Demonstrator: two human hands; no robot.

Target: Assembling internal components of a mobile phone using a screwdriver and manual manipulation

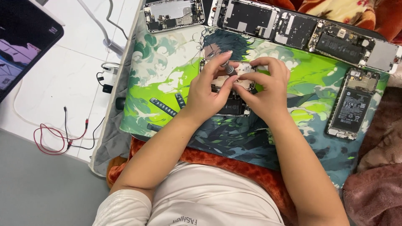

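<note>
Left hand (207, 94) grip pinches small screwdriver (227, 68), tip down on opened phone (228, 90); right hand (268, 90) grip steadies phone beside it. Unscrewing step; next calls for steady vertical turning.

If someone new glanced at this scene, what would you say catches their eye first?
Most striking is the bright green illustrated mat covering the work surface. At its middle, the left hand and right hand meet over an opened phone, the left hand pinching a small screwdriver. More opened phones line the mat's far edge, with another lying at the right.
</note>
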